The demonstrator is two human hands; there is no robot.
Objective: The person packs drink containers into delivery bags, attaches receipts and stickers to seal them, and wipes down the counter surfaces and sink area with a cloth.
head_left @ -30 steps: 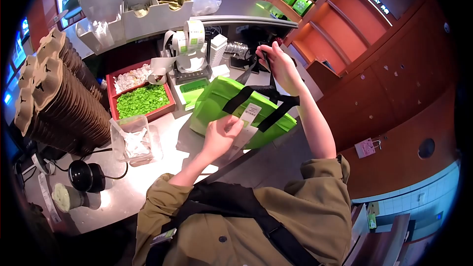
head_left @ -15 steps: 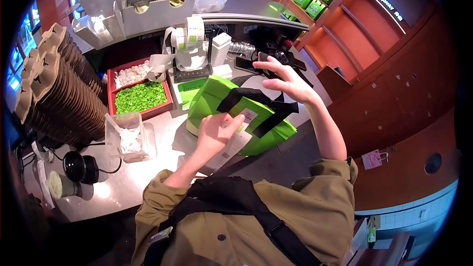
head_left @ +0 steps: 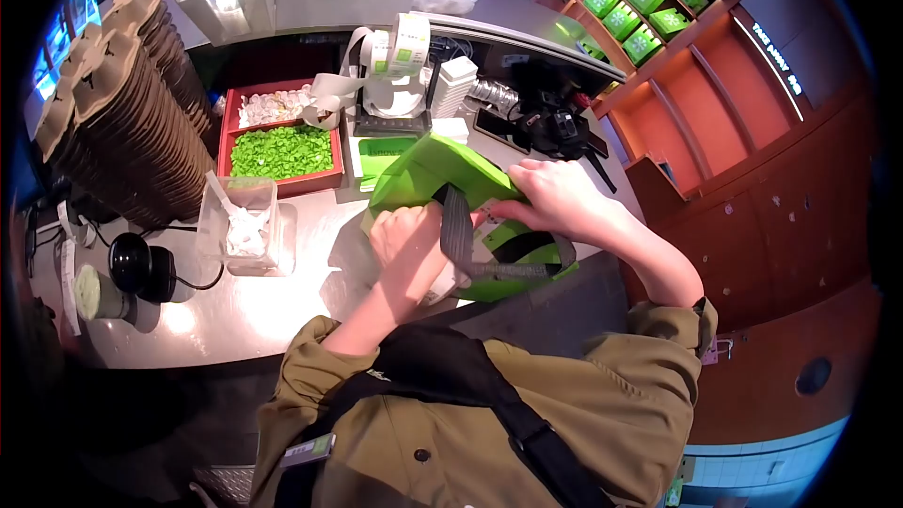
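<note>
Green fabric between two bare hands: a carrier bag (head_left: 470, 166) at the front edge of the metal counter (head_left: 282, 320), leaning, with its mouth partly spread. Right hand (head_left: 564, 198) closed over the far rim, fingers on top, thumb lower, by the opening. Left hand (head_left: 406, 245) at the near left side, fingers curled in against the bag; cannot tell, with the knuckles in the way, whether grasping cloth, paper or both. White slip (head_left: 446, 284) poking out just below the left hand. Dark handle (head_left: 457, 235) looped down between the hands, across the opening.

To handle the bag well, hold the rim taut and pull evenly from both sides, so as not to twist the wall. Ease the handle aside rather than pinching it into the grip. Press lightly near the slip to avoid creasing or tearing it. Mind the counter's edge and support the base throughout. Leave elbow room on the left, towards the clear tub (head_left: 209, 226) and the red tray (head_left: 338, 152) of green packets (head_left: 282, 152).
</note>
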